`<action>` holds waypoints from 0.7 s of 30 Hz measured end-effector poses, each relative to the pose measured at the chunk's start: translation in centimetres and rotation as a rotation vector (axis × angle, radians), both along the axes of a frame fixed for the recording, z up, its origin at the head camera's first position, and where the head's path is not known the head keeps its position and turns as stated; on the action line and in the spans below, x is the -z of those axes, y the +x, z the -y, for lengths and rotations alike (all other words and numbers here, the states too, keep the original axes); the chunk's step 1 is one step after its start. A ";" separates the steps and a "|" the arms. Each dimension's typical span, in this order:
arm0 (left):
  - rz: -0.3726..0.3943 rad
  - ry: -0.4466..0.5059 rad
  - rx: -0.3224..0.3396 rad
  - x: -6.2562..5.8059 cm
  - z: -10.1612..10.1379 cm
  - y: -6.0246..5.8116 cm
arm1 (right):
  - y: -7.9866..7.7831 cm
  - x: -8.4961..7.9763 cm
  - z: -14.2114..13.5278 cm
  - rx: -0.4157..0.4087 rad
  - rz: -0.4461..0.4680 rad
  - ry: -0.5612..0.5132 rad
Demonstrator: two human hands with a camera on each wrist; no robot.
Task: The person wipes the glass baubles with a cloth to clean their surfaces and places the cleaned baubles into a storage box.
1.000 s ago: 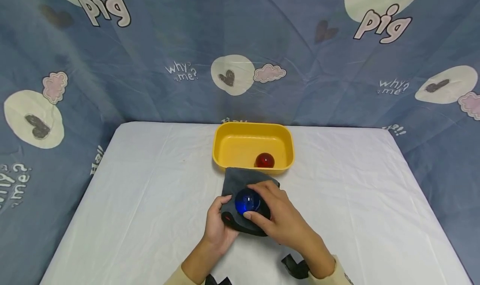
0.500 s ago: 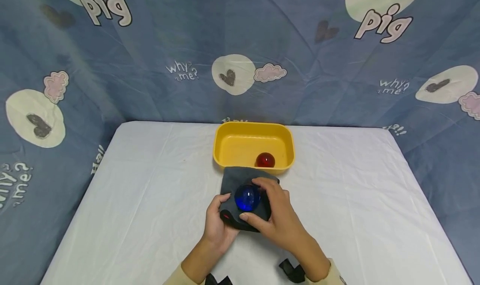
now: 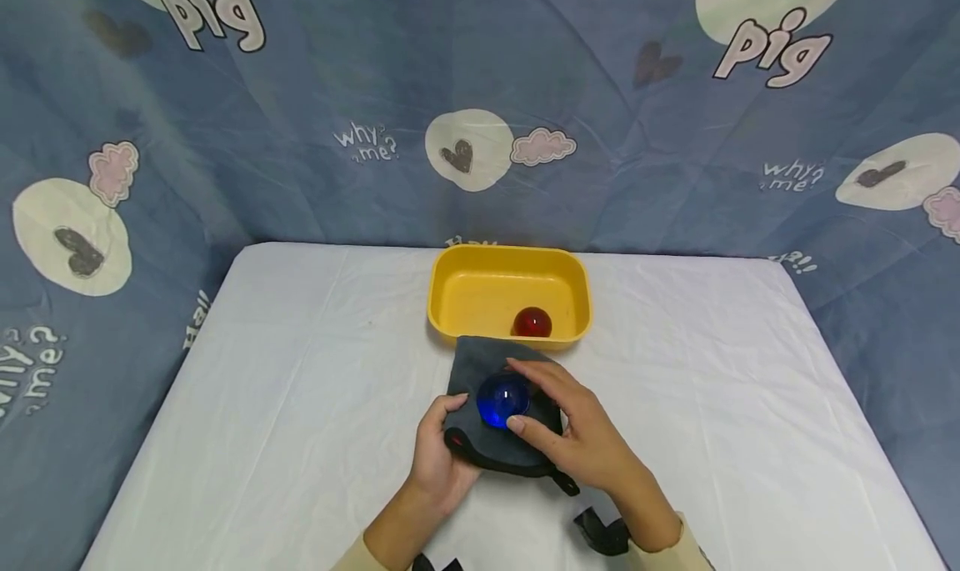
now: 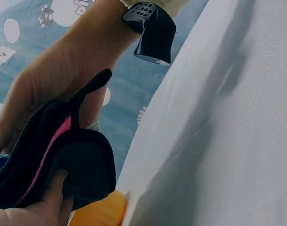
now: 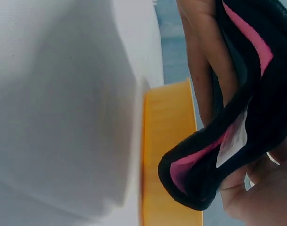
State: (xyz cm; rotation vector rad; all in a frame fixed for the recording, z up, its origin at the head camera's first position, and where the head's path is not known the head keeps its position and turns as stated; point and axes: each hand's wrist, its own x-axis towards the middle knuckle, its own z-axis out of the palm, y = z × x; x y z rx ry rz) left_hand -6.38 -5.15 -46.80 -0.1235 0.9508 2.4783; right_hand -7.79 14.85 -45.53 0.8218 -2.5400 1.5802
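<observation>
My left hand (image 3: 442, 454) grips the left side of a folded dark grey cloth (image 3: 471, 367), its thumb lying on top. The cloth has a black border, a black strip hanging at its lower right, and pink inner edges with a white label (image 5: 233, 143) in the right wrist view. On the cloth sits a glossy, see-through blue ball (image 3: 501, 402). My right hand (image 3: 581, 429) holds this ball from the right, thumb at its lower side and fingers curved over its upper side. The cloth hides the ball's underside and most of the left fingers.
Just beyond the cloth, a yellow tray (image 3: 437, 296) stands on the white-covered table (image 3: 315, 388). A red ball (image 3: 532, 322) lies in its front right part. Patterned blue fabric (image 3: 300, 196) hangs behind the table. Black straps (image 3: 602, 532) are at both wrists.
The right hand has shifted slightly right and down with the blue ball. More of the cloth's lower right edge and its black strip now show. The left hand stays nearly where it was.
</observation>
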 end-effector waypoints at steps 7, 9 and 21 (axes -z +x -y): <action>-0.008 -0.001 0.014 0.1 -0.4 -0.1 | 0.5 0.4 0.7 0.079 -0.110 0.121; -0.005 -0.017 0.006 0.1 -0.4 -0.1 | 0.7 0.4 1.0 0.104 -0.155 0.155; -0.029 -0.068 -0.032 -0.1 -0.7 0.0 | 1.4 0.9 3.0 0.352 -0.418 0.274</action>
